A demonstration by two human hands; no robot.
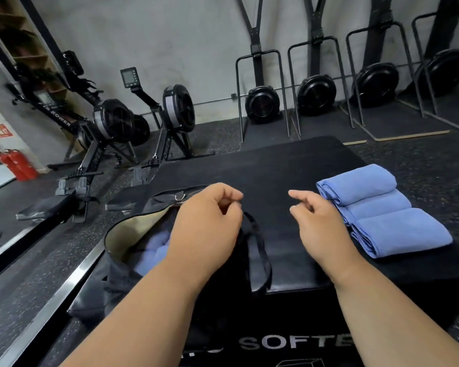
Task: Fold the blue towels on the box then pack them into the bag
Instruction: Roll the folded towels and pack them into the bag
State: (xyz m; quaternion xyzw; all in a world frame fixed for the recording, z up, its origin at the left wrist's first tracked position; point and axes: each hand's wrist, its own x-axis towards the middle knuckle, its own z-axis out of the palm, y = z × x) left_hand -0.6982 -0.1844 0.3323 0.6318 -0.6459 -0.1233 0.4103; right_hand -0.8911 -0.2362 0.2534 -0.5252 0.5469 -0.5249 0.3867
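Observation:
Three folded blue towels (382, 207) lie side by side on the right of the black padded box (276, 165). A black bag (127, 263) with a tan lining stands open at the box's left front corner, and a blue towel (154, 252) lies inside it. My left hand (210, 218) hovers over the bag's right rim with loosely curled fingers, and nothing shows between them. The bag's strap (263, 250) runs down just right of that hand. My right hand (318, 221) hangs over the box just left of the towels, loosely curled and holding nothing.
Rowing machines (112, 123) stand on the floor to the left and behind the box. Ski machines (263, 102) line the back wall. A metal floor strip (64, 287) runs along the left. Red fire extinguishers (19, 165) sit at the far left.

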